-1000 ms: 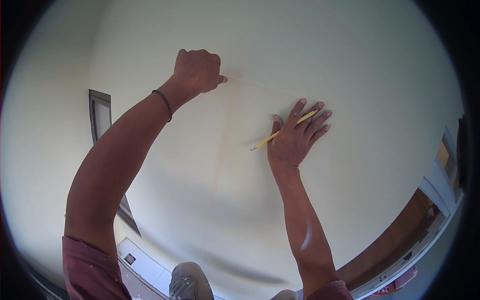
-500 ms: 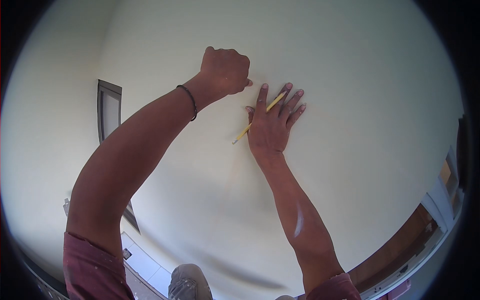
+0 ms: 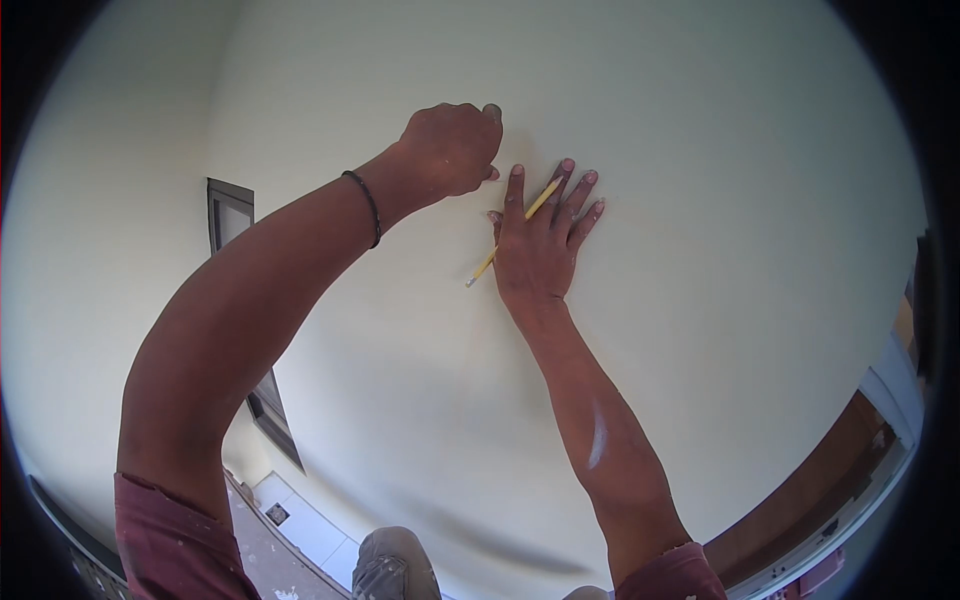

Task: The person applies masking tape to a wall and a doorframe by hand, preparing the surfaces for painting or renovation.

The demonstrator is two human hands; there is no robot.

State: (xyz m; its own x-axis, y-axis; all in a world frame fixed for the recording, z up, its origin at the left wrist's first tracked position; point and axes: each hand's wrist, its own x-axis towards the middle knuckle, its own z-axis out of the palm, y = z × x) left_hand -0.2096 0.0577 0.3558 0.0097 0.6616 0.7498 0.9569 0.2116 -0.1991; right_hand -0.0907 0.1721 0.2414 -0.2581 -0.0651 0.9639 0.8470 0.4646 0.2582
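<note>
My left hand (image 3: 452,150) is closed in a fist against a pale wall (image 3: 700,300), its thumb pressed out at the upper right. Whatever those fingers grip is hidden behind them, and I cannot tell what it is. Just to the right and a little lower, my right hand (image 3: 537,245) lies flat on the same wall with its fingers spread. A yellow pencil (image 3: 540,202) is tucked through that hand, passing under the index finger and across the middle finger. Its eraser end sticks out past the thumb side, at the lower left.
A dark-framed window (image 3: 232,215) is set at the left, partly behind my left forearm. Low down are my knee (image 3: 392,565) and a tiled floor (image 3: 318,535) with a drain. A brown door-like panel (image 3: 800,500) with a pale frame curves along the lower right.
My left fist has turned, so its thumb now shows at the upper right. The right hand stays flat with the pencil in it. The view has shifted slightly.
</note>
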